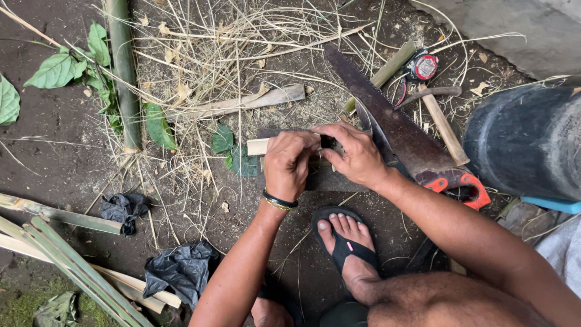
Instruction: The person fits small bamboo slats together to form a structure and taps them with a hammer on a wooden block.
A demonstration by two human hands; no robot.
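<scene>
Crouching over bare dirt, a person is working w/ both hands at frame center. Labels first: a small round tape measure point(422, 66) w/ red-and-black face is lying top right, beside a wooden-handled tool point(445, 128); its print is too small to make out. Left hand point(289, 162) is curling tight, fingers pressed together, wrapping round a short pale bamboo piece point(258, 146) whose cut end is sticking out to the left. Right hand point(358, 155) is closing over the piece's other end, fingertips bent down & touching it, so that end is staying hidden. A rusty saw point(387, 118) w/ orange-black handle is lying just beside the right wrist. Black plastic scraps point(181, 269) and split bamboo strips point(72, 266) are lying lower left; a dark barrel point(523, 142) is getting cut off at right edge. A sandalled foot point(345, 242) is resting below the hands.
</scene>
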